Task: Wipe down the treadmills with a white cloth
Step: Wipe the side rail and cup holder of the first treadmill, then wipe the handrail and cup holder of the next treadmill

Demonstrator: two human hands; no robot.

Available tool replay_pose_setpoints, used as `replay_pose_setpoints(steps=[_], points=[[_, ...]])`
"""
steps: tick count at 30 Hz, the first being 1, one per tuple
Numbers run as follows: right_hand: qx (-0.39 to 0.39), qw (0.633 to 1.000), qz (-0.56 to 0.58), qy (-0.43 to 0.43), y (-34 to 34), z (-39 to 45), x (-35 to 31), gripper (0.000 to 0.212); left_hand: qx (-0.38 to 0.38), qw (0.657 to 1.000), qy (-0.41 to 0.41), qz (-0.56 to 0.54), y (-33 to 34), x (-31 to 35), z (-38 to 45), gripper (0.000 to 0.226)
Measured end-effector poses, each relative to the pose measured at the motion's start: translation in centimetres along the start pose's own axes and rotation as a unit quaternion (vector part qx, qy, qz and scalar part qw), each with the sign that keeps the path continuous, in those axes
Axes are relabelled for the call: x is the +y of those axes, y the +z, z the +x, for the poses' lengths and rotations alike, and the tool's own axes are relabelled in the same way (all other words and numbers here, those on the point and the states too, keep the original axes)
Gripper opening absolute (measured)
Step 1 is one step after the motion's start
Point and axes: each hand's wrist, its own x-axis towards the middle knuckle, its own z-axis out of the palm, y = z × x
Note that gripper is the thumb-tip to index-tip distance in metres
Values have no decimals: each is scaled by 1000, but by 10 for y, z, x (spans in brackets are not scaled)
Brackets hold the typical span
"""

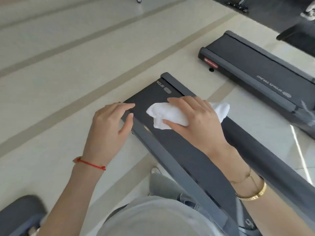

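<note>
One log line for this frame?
step: wiping belt | right hand: presses cloth on near treadmill | left hand: rests on side rail

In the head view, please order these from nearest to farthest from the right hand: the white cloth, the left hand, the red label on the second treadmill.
1. white cloth: under the right hand, gripped.
2. left hand: to its left, at the belt's edge.
3. red label: beyond, on the second treadmill end.
</note>
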Motion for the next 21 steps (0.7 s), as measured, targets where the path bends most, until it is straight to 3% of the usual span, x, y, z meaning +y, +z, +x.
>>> replay_pose_setpoints(steps=[4,10,21], points=[[-79,992,96,17,38,44,-22,48,28,997,-62,24,-15,-40,0,24],[-166,975,144,12,106,125,-46,48,54,986,-146,54,-35,-106,29,24],[-179,967,181,-4,219,307,-73,34,82,968,-217,91,-77,-245,153,25]])
